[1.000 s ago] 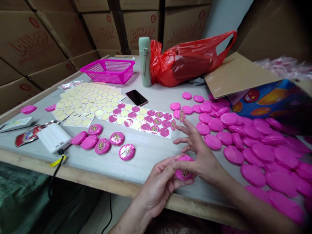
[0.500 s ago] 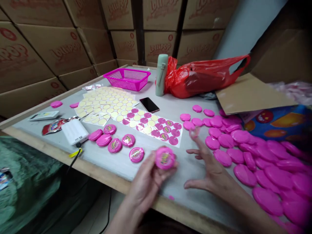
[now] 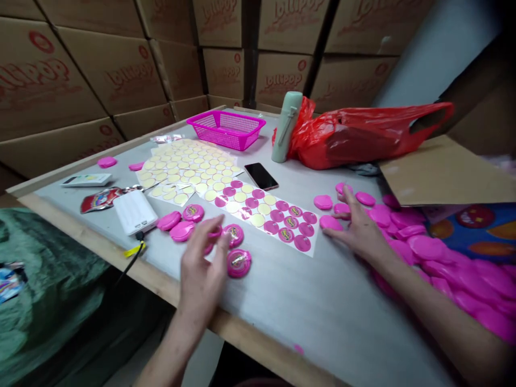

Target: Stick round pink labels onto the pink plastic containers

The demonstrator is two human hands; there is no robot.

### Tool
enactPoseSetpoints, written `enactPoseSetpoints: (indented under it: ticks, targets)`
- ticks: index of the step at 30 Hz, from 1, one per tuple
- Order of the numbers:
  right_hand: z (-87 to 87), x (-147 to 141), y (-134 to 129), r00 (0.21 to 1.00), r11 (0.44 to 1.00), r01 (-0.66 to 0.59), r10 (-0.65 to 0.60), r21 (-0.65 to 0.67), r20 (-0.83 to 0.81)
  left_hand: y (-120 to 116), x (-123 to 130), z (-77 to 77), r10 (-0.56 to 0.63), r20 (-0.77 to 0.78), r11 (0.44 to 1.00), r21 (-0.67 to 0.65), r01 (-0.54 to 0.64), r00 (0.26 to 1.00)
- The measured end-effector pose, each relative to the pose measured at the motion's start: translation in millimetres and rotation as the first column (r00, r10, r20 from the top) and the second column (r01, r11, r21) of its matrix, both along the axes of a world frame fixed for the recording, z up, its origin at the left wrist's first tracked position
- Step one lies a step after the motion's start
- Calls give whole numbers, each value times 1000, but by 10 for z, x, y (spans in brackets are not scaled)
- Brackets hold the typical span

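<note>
Left hand: (image 3: 203, 263) fingers drawn narrow, curled over a pink round case (image 3: 212, 232) that they partly hide; whether it is gripped cannot be told.
Right hand: (image 3: 358, 231) spread wide, holding nothing, resting among plain pink discs (image 3: 330, 222) at centre right.
Labelled cases: (image 3: 238, 263) a loose group just beside the left hand, lower centre.
Disc heap: (image 3: 455, 274) lower right, cut off by the frame edge and partly hidden by the right forearm.
Sticker sheets: pink-and-cream sheet (image 3: 262, 215) mid-table; cream sheets (image 3: 185, 166) upper left of it, overlapping.
Beyond: magenta basket (image 3: 226, 129), phone (image 3: 261, 176), green bottle (image 3: 287, 126), red plastic bag (image 3: 363, 137).
</note>
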State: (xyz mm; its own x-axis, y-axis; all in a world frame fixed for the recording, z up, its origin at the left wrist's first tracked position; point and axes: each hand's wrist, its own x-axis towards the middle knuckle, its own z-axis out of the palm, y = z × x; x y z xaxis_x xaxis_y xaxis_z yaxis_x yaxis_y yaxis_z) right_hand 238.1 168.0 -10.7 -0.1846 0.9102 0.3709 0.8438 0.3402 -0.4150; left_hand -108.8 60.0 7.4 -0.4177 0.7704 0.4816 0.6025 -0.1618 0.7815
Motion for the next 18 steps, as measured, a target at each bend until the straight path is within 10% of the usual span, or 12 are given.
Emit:
enactPoseSetpoints:
  ticks: [2, 4, 7, 9, 18]
  targets:
    - [102, -90, -281, 996, 997, -74, 74, 10, -47, -191, 334, -11, -228, 415, 947, -118, 300, 881]
    - [230, -227, -671, 981, 984, -172, 174, 36, -86, -369, 657, -22, -339, 739, 776, -129, 617, 582]
    - [395, -432, -1239, 934, 948, -307, 317, 82, -167, -542, 976, -11, -288, 953, 527, 78, 846, 92]
    - [454, -510, -1488, 904, 929, -362, 370, 76, -213, -587, 1065, 17, -192, 976, 452, 177, 875, -98]
    - [415, -506, -1608, 657, 965, -263, 182, 3, -731, -728, 1236, 42, 22, 916, 613, 305, 729, -402]
